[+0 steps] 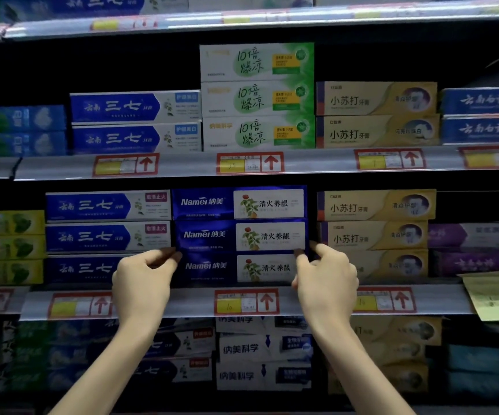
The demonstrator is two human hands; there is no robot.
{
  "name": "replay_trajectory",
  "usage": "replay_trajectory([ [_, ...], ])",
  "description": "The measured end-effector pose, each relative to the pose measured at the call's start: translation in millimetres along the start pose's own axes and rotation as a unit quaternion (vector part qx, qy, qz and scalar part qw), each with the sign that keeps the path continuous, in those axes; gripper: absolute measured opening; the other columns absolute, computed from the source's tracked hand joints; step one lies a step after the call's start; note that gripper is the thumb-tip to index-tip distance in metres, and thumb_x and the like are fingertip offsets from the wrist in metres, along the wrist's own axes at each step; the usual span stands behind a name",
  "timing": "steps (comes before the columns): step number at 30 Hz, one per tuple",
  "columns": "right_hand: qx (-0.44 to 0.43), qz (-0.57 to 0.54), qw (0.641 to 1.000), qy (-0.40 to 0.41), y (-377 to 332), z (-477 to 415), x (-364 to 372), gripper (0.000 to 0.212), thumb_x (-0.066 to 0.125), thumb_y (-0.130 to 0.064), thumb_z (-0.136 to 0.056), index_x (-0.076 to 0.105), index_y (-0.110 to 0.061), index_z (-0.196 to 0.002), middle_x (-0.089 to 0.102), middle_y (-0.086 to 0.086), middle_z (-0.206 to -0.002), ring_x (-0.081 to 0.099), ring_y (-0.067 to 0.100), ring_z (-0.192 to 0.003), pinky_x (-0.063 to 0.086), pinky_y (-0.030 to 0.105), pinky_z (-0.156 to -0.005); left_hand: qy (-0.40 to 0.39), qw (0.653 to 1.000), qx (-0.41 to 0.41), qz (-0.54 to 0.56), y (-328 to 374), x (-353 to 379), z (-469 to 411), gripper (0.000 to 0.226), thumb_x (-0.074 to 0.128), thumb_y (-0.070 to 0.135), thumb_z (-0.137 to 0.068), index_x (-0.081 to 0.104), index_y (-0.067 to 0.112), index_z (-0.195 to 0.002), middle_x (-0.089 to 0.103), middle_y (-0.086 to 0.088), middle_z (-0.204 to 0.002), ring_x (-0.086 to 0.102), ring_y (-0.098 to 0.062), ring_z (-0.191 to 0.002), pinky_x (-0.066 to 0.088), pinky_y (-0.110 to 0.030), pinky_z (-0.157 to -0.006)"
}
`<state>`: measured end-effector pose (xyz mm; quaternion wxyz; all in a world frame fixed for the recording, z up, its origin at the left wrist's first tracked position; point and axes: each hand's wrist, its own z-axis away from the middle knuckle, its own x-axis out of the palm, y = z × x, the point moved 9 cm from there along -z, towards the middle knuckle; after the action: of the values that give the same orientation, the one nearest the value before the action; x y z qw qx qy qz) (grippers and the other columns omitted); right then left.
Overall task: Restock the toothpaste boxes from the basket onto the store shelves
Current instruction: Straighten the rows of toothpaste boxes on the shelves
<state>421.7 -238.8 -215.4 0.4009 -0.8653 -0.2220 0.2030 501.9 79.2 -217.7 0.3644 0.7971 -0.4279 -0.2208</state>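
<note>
- Left hand (145,275) and right hand (327,275) are each curling fingers and thumb onto opposite ends of the lowest Namei box (236,269). Both are closed in a pinch, nothing loose in either.
- Fingertips are sitting right at the seam with the middle Namei box (239,236), so which of the two is actually being gripped is a judgement call. The lowest looks likelier.
- Two-end grip makes sense: the box is long and thin, and holding both ends is stopping it from yawing while it squares up to the stack.
- The box is lying on the lower-middle shelf, face out, directly behind the shelf rail (182,304) and above its price tag (246,302).
- The top Namei box (239,203) is capping a three-high column, flush at the front. Faces are pointing out so labels read from the aisle.
- The column is wedged between the blue-white boxes (107,236) on the left and the yellow boxes (373,238) on the right, touching or nearly so. The tight slot is likely why the hands are working at the very ends.
- Basket is not showing in view.
- Judging the step: aligning or seating this box, not fetching the next one.
</note>
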Motion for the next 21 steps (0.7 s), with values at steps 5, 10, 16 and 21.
replay_trajectory([
  [5, 0.022, 0.004, 0.999, 0.024, 12.1, -1.2, -2.3, 0.022, 0.063, -0.02, -0.099, 0.078, -0.021, -0.114, 0.067, -0.007, -0.057, 0.062, 0.003, -0.063, 0.042, 0.026, -0.065, 0.004, 1.0, -0.015, -0.016, 1.9, -1.2, -2.8, 0.023, 0.079, 0.026, -0.091, 0.075, 0.022, -0.069, 0.07, -0.003, -0.062, 0.068, -0.032, -0.07, 0.048, -0.034, -0.06],
  [10, 0.018, -0.011, 0.999, 0.037, 17.1, -3.9, 0.4, 0.018, 0.064, -0.02, -0.098, 0.081, -0.023, -0.104, 0.066, -0.007, -0.056, 0.064, 0.009, -0.06, 0.052, 0.027, -0.06, 0.005, 0.999, -0.026, -0.018, 0.4, -2.2, -6.3, 0.023, 0.079, 0.028, -0.09, 0.076, 0.017, -0.07, 0.071, -0.005, -0.064, 0.067, -0.028, -0.069, 0.044, -0.03, -0.057],
  [16, -0.01, -0.019, 0.999, 0.038, 12.2, 0.0, -5.6, 0.021, 0.063, -0.022, -0.099, 0.077, -0.027, -0.113, 0.071, -0.007, -0.065, 0.066, 0.005, -0.066, 0.047, 0.022, -0.061, 0.023, 1.0, -0.019, 0.005, 8.2, -5.7, 2.6, 0.016, 0.078, 0.021, -0.091, 0.074, 0.019, -0.076, 0.069, 0.0, -0.069, 0.066, -0.023, -0.071, 0.045, -0.026, -0.062],
  [21, -0.046, -0.047, 0.995, 0.075, 16.4, -10.4, -63.4, 0.024, 0.067, -0.029, -0.098, 0.074, -0.031, -0.121, 0.072, -0.007, -0.068, 0.069, 0.007, -0.066, 0.058, 0.027, -0.072, 0.054, 0.996, 0.028, 0.061, 33.0, 3.9, 40.6, 0.012, 0.075, 0.028, -0.094, 0.078, 0.023, -0.104, 0.073, 0.007, -0.09, 0.07, -0.014, -0.087, 0.058, -0.036, -0.078],
])
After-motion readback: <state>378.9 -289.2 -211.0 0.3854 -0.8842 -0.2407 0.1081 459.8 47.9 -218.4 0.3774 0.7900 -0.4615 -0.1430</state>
